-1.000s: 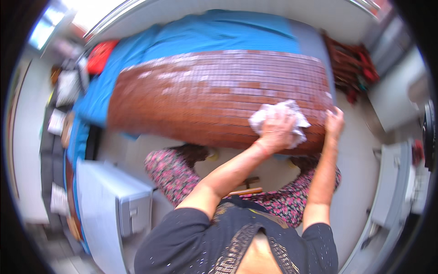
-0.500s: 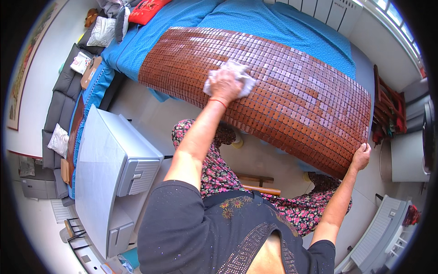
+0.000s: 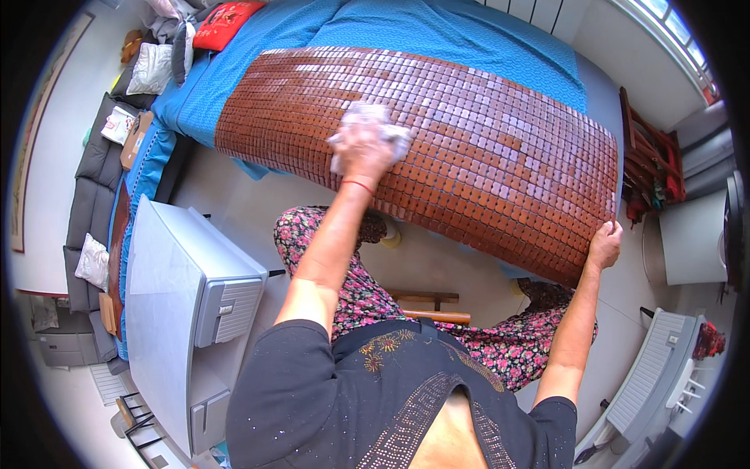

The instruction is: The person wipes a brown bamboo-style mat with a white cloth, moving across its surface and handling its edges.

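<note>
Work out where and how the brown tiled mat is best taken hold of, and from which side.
Grip the brown tiled mat by its right end, close to the near corner, probably coming from the right. It lies broad and flat, so an edge suits fingers better than its middle. The right hand is at that edge; the left hand has a white cloth on top.

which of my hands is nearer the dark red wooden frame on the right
Right. Your right hand grips the brown mat, below and left of the dark red wooden frame in the picture; your left hand, holding a white cloth, is much farther left.
</note>
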Tool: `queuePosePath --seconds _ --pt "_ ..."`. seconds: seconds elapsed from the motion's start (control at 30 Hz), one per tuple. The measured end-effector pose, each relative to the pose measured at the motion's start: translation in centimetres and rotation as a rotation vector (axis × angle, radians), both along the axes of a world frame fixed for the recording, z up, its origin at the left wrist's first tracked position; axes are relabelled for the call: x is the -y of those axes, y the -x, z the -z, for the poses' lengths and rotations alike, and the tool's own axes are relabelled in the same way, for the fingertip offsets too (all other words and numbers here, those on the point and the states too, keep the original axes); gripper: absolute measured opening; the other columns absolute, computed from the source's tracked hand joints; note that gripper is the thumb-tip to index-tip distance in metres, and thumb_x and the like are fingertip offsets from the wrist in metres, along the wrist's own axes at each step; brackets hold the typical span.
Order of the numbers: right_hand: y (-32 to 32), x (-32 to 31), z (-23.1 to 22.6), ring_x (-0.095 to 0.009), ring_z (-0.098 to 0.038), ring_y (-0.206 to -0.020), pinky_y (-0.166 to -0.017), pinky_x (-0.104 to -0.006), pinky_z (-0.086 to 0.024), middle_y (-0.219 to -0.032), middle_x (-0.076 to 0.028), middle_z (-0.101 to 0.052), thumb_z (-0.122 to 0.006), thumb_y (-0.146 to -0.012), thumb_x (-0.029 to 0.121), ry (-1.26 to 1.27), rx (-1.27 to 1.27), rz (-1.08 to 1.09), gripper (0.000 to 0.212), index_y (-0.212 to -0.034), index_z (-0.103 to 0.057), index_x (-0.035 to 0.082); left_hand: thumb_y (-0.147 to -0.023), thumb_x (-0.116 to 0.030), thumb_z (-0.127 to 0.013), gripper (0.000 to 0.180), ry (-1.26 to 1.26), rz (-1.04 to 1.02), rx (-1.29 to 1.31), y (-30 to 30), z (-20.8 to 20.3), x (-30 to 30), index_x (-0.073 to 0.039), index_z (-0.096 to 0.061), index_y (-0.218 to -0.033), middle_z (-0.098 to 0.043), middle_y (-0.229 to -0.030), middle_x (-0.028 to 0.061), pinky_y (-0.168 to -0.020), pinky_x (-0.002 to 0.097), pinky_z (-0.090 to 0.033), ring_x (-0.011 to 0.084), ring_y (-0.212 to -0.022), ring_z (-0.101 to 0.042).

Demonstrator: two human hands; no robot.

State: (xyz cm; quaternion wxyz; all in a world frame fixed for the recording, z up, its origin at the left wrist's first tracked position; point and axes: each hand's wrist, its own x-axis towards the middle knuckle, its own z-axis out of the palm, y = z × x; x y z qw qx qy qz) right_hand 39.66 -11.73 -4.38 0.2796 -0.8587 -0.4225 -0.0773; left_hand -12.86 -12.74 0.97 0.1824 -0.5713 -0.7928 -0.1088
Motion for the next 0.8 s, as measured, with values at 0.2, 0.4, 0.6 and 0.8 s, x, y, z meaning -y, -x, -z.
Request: queuePosePath --seconds 0.2,0.4,0.6,0.8 --pt "0.4 0.0 0.0 -0.036 -0.066 -0.085 -0.072 -0.0471 -0.051 -0.092 -0.015 -0.069 -0.051 -0.089 0.039 -0.034 -0.024 -0.016 0.034 -0.112 -0.063 0.017 -0.070 -0.054 -0.063 0.052 0.012 0.717 0.260 -19.4 -0.3 1.3 -0.014 -0.065 -0.104 -0.057 -0.106 0.0143 -0.076 0.0513 -0.044 0.0318 -0.097 -0.057" --pt "0.0 0.0 0.5 -0.035 -0.066 -0.084 -0.073 -0.0453 -0.052 -0.092 -0.015 -0.069 -0.053 -0.088 0.037 -0.122 -0.006 -0.080 0.034 -0.110 -0.065 0.014 -0.071 -0.043 -0.066 0.047 -0.048 0.892 0.233 -20.5 -0.4 1.1 -0.018 -0.063 -0.111 -0.053 -0.123 0.0128 -0.082 0.0517 -0.044 0.0325 -0.106 -0.056" --pt "-0.2 0.6 -0.1 -0.036 -0.065 -0.087 -0.076 -0.0450 -0.051 -0.094 -0.016 -0.069 -0.052 -0.089 0.038 -0.098 -0.029 -0.050 0.034 -0.110 -0.065 0.015 -0.078 -0.045 -0.060 0.036 -0.201 0.431 0.052 -5.0 0.5 -2.2 -0.012 -0.067 -0.093 -0.066 -0.089 0.0094 -0.074 0.0468 -0.047 0.0242 -0.076 -0.064" --pt "1.0 0.0 -0.1 -0.038 -0.065 -0.083 -0.072 -0.0489 -0.050 -0.090 -0.017 -0.069 -0.050 -0.088 0.039 -0.097 -0.046 -0.025 0.034 -0.110 -0.063 0.017 -0.081 -0.047 -0.050 0.050 0.052 -0.157 0.009 11.6 1.8 -4.5 -0.013 -0.061 -0.116 -0.054 -0.125 0.0112 -0.093 0.0586 -0.038 0.0334 -0.118 -0.046"
